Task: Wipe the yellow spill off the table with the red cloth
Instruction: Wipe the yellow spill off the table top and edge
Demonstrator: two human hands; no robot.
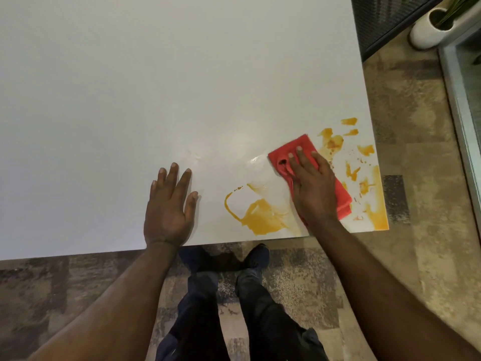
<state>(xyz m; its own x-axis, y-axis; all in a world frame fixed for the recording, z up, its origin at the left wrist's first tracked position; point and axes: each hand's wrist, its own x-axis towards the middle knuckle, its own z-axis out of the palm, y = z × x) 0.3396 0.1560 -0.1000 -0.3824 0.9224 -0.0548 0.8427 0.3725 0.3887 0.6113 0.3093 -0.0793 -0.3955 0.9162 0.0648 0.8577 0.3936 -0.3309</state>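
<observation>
A red cloth point(294, 147) lies flat on the white table point(156, 87) near its front right corner. My right hand point(312, 183) presses down on the cloth, fingers spread over it. Yellow spill point(263, 217) pools near the front edge to the left of the cloth, and more yellow smears point(364, 149) and streaks point(378, 212) lie to its right along the table's right edge. A wet, smeared patch point(263, 173) shows just left of the cloth. My left hand point(169, 204) rests flat on the table, fingers apart, holding nothing.
The table's front edge runs just below both hands, its right edge just past the smears. My legs and shoes point(257, 256) stand on patterned carpet below. A white planter point(426, 29) and a dark panel point(385, 19) are on the floor at the upper right.
</observation>
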